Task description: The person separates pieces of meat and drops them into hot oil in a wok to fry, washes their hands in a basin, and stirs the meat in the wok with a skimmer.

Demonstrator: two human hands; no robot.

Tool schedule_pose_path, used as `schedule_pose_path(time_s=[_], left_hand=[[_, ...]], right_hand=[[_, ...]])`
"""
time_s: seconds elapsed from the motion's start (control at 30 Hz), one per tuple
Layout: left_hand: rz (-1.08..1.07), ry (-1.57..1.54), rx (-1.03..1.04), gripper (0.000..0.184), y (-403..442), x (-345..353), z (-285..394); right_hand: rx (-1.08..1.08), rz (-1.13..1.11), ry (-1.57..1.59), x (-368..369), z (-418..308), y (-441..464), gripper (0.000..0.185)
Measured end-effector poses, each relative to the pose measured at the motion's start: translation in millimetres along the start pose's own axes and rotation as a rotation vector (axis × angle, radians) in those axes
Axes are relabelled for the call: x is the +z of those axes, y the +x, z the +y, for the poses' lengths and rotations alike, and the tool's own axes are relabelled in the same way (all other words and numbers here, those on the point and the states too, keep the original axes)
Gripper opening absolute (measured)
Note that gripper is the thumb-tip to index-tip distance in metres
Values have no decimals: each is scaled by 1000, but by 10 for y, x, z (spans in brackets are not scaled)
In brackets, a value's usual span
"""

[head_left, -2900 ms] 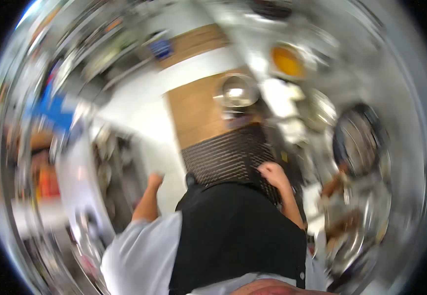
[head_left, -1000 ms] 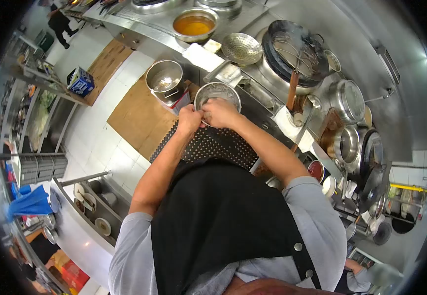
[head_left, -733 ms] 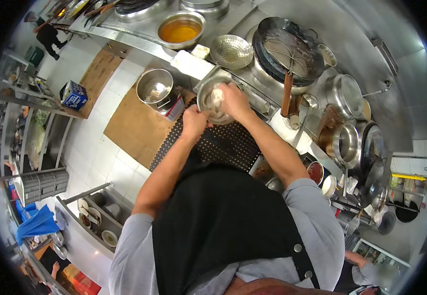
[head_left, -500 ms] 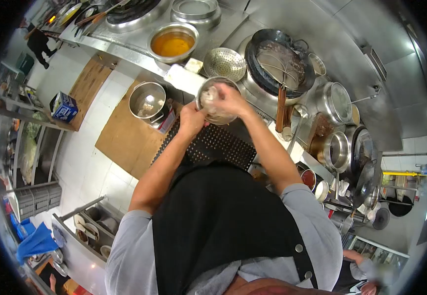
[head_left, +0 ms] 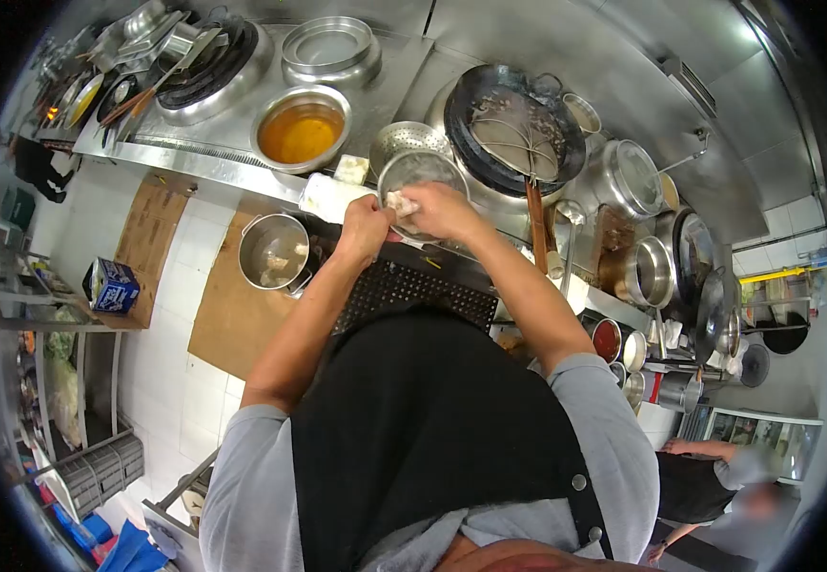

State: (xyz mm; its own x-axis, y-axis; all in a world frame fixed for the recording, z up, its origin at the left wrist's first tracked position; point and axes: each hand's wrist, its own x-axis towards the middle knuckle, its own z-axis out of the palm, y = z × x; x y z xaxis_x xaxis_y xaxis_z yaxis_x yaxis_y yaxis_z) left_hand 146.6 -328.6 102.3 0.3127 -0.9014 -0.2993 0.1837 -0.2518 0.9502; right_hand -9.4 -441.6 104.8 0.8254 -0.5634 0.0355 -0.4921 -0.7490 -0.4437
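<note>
My left hand [head_left: 367,230] is closed at the near left rim of a round metal bowl [head_left: 423,170], gripping it. My right hand [head_left: 438,211] pinches a pale, crumpled lump [head_left: 400,203] over the bowl's near side; whether it is cloth or food I cannot tell. The bowl is tilted and shows its bare grey inside. Behind it, partly covered, is a perforated metal strainer [head_left: 408,140]. A white cloth [head_left: 330,197] lies on the counter edge just left of my left hand.
A metal pot [head_left: 274,252] with pale pieces in it stands low at the left. An amber-liquid bowl [head_left: 302,132] sits on the counter. To the right is a black wok [head_left: 513,88] with a wooden-handled wire skimmer [head_left: 533,195]. A co-worker [head_left: 694,486] stands at lower right.
The pale lump was inside the bowl and is now pinched near its rim. My right hand has drawn towards the bowl's near edge. The whole view has shifted, and the bowl covers more of the strainer.
</note>
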Motion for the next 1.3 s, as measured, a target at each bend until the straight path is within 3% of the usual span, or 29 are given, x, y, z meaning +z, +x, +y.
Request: schedule_pose_path(time_s=[0.1,0.2,0.23,0.3,0.37,0.5,0.57,0.63,0.7,0.77,0.8,0.93,1.13,1.3], left_hand=[[-70,30,-19,13,31,30,126],[-123,-179,15,16,296,81,-106],[-129,-118,11,17,283,85,7],[-170,-142,32,17,275,133,140],[-180,-106,1,17,379,164,56],[-230,-148,-22,13,361,246,197],[-232,-162,0,9,458,308,112],[-218,-125,14,9,574,350,43],[-214,-101,49,9,639,386,8],[-223,-67,74,10,635,425,1],[-219,-14,98,11,607,417,78],[-204,-67,79,13,662,405,157],[-191,-12,64,11,971,498,198],[-141,-113,23,15,1297,700,179]], right_hand=[[92,46,7,-398,5,11,35],[120,173,159,-675,-25,-69,36],[119,212,249,-704,-14,-101,37],[140,142,210,-594,193,-89,29],[189,123,-234,-697,307,-83,21],[183,283,38,-965,134,-159,16],[281,217,96,-870,199,-163,16],[166,336,-266,-818,112,-222,18],[180,345,-322,-765,111,-210,21],[-27,420,-317,-608,188,-220,24],[86,295,-419,-586,197,-231,27],[163,177,-433,-741,349,-230,28],[143,236,-173,-1087,558,-100,22],[318,304,112,-1617,486,75,21]])
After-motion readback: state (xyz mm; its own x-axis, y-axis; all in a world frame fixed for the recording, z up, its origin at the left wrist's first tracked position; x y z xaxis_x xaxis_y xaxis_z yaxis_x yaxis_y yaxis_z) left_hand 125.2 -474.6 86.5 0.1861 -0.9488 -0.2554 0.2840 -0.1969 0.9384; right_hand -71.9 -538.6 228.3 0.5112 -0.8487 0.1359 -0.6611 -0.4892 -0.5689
